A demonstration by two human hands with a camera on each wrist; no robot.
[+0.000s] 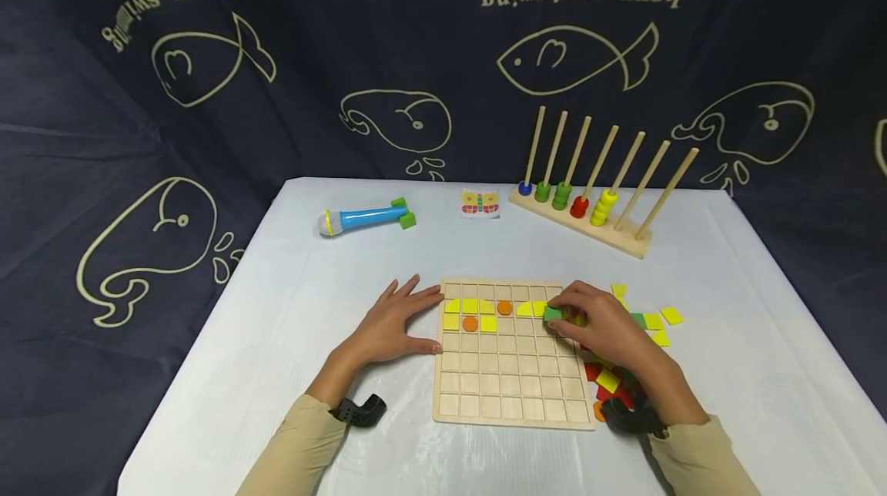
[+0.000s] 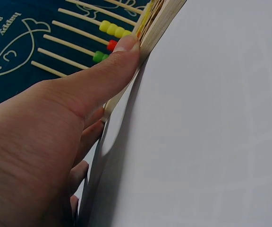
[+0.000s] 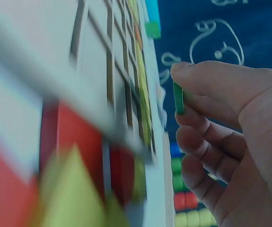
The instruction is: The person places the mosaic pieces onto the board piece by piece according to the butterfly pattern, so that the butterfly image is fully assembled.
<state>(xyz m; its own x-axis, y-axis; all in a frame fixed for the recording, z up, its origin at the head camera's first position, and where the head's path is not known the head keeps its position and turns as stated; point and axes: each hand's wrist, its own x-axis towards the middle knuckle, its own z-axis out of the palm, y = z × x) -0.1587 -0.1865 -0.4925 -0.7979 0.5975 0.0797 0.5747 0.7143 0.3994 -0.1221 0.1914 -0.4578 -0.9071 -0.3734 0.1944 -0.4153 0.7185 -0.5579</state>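
A wooden grid board [image 1: 513,386] lies on the table, with several yellow tiles [image 1: 469,306] and two orange round tiles [image 1: 504,308] in its upper rows. My left hand [image 1: 388,329] has its fingers spread, thumb and fingertips touching the board's left edge; the left wrist view shows the thumb [image 2: 126,45] against that edge. Over the board's upper right, my right hand [image 1: 604,326] pinches a green square tile [image 1: 552,313]. Seen edge-on in the right wrist view, that green tile [image 3: 178,98] sits between thumb and fingertips, off the board.
Loose yellow tiles [image 1: 671,316] and red tiles [image 1: 615,394] lie right of the board, partly under my right forearm. Farther back are a blue toy microphone [image 1: 374,216] by green blocks [image 1: 407,220], a butterfly picture card [image 1: 480,204] and a bead-and-peg stand [image 1: 627,240].
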